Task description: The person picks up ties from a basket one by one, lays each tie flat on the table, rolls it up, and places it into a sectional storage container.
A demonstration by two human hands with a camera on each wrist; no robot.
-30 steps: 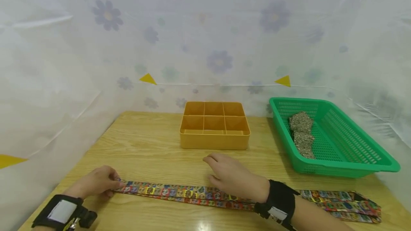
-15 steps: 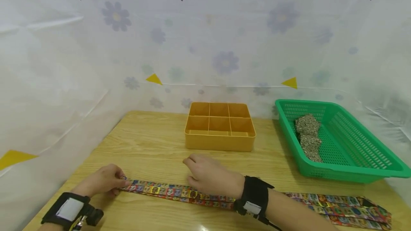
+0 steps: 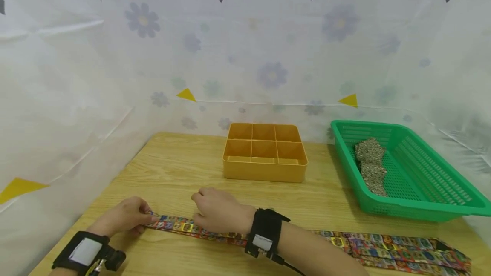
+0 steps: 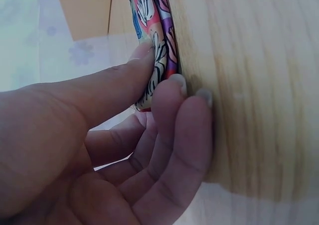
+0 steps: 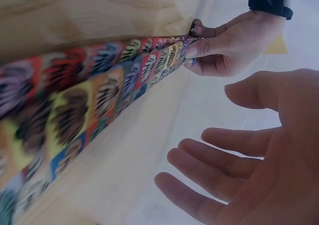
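Note:
A long folded strap (image 3: 399, 248), printed with small multicoloured pictures, lies across the front of the table. My left hand (image 3: 124, 216) pinches its left end between thumb and fingers. Up close in the left wrist view, the folded layers of the strap (image 4: 149, 21) sit under the thumb, with the fingertips against the wood. Over the left half of the strap is my right hand (image 3: 222, 213), hiding part of it. In the right wrist view that hand (image 5: 279, 150) has spread, relaxed fingers and holds nothing, apart from the strap (image 5: 107, 88).
Behind the hands stands a mustard-yellow box (image 3: 264, 171) with several compartments. On the right, a green basket (image 3: 426, 208) contains speckled grey-brown pieces (image 3: 371, 152). A white flowered sheet (image 3: 245, 46) hangs beyond the wooden table (image 3: 180, 156).
My right hand has travelled left along the strap, nearer to my left hand. The left hand keeps its pinch on the end. The head view has shifted slightly.

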